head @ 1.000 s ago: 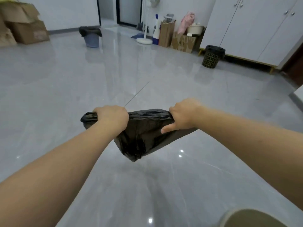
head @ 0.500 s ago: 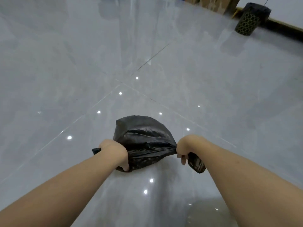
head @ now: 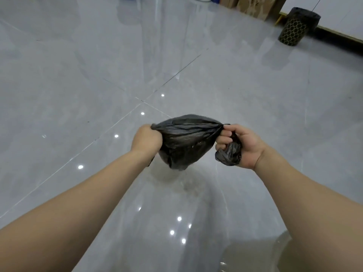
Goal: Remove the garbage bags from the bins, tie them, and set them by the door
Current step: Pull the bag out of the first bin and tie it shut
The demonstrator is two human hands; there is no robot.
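Head view: the tying step looks to be underway, with a black garbage bag (head: 186, 142) held mid-frame above the floor. Each top corner is clamped in a fist, left hand (head: 146, 138) and right hand (head: 238, 144). Next, the corners probably need to be crossed and knotted.

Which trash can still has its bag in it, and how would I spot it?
Look across the shiny grey floor to the far right, beside the white cabinet's dark base. A small black bin stands there, with a black bag folded over its rim. Its gold honeycomb pattern sets it apart from the plain brown cardboard boxes nearby.
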